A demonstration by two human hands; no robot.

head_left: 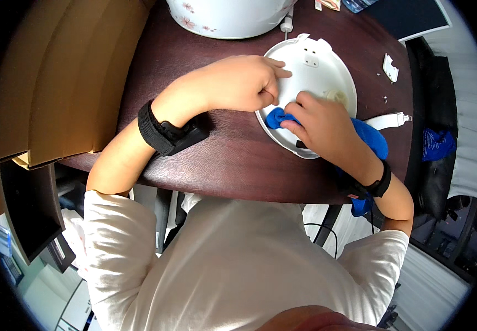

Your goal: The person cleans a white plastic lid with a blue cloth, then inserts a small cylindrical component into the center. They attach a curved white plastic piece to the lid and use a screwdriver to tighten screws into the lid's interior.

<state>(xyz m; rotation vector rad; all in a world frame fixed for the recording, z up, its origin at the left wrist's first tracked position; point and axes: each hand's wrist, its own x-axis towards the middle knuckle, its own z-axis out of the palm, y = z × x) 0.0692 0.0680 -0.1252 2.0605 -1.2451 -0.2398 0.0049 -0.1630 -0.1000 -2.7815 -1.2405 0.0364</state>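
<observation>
A round white plastic lid (335, 60), its hollow side up, lies on the dark red-brown table in front of me. My right hand (324, 121) is over its lower right part, fingers closed on a bunched blue cloth (276, 118) pressed against the inside. More of the cloth spreads out beyond that hand, past the rim. At the lid's left edge, my left hand (252, 83) has its fingers curled over the rim, with one finger partly stretched across the inside. A pale ring-shaped part (336, 96) shows inside the lid, beside my right hand.
Beyond the lid stands a white flowered pot-like body (230, 19), with a screwdriver (287, 23) beside it. On the right lie a white plastic piece (390, 68), small screws (385, 99) and a white handle-shaped part (386, 121). A cardboard box (67, 77) borders the left.
</observation>
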